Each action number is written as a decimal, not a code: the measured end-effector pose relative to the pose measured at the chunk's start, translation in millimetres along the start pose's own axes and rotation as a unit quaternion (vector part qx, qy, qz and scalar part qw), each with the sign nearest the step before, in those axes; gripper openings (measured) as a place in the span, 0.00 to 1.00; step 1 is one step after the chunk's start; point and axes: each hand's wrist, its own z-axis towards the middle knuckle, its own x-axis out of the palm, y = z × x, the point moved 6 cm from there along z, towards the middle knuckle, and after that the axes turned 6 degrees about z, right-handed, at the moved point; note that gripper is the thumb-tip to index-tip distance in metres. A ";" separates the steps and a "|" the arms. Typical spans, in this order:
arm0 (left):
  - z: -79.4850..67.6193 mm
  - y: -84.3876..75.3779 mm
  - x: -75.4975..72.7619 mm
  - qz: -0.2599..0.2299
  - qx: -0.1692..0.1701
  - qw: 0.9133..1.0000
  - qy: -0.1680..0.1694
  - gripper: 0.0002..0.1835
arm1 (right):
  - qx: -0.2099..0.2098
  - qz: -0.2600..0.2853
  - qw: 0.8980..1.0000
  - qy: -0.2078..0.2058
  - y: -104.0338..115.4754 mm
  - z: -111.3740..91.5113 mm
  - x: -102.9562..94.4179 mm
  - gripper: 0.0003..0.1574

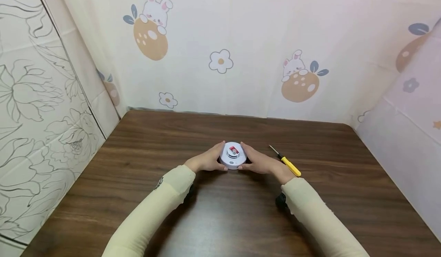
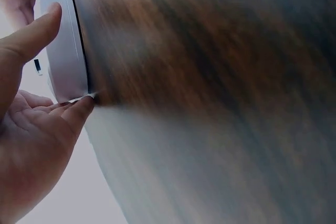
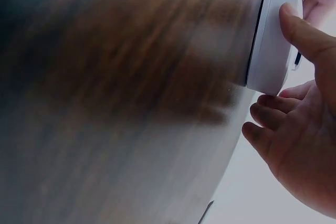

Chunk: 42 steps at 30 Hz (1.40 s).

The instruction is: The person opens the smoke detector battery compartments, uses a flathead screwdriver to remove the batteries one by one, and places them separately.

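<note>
A round white smoke detector [image 1: 233, 156] with a red-and-white sticker on its raised middle lies on the dark wooden table. My left hand [image 1: 208, 160] holds its left side, thumb on the near rim and fingers round the far side. From the right, my right hand [image 1: 259, 162] grips it the same way. Seen edge-on in the left wrist view, the detector's side wall [image 2: 65, 51] sits between left thumb and fingers, its base at the tabletop. In the right wrist view the right thumb presses the detector's wall [image 3: 269, 45], with the fingers round its other edge.
Right of the hands lies a screwdriver [image 1: 290, 166] with a yellow handle, its metal tip pointing away to the left. The wooden table [image 1: 220, 218] ends at a patterned curtain [image 1: 255, 84] behind, with more patterned cloth at both sides.
</note>
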 end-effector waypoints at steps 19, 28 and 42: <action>13.0 -1.4 -4.0 0.017 0.004 0.999 -0.047 0.45 | -0.015 -0.008 1.000 0.003 1.5 3.4 -0.4 0.54; 13.3 -2.9 -3.7 0.025 0.001 0.999 -0.046 0.46 | -0.023 -0.004 1.000 0.010 6.5 1.0 -2.9 0.53; 12.4 4.8 -6.5 0.006 0.003 0.999 -0.053 0.44 | -0.039 0.012 0.999 0.005 7.6 0.8 -5.4 0.50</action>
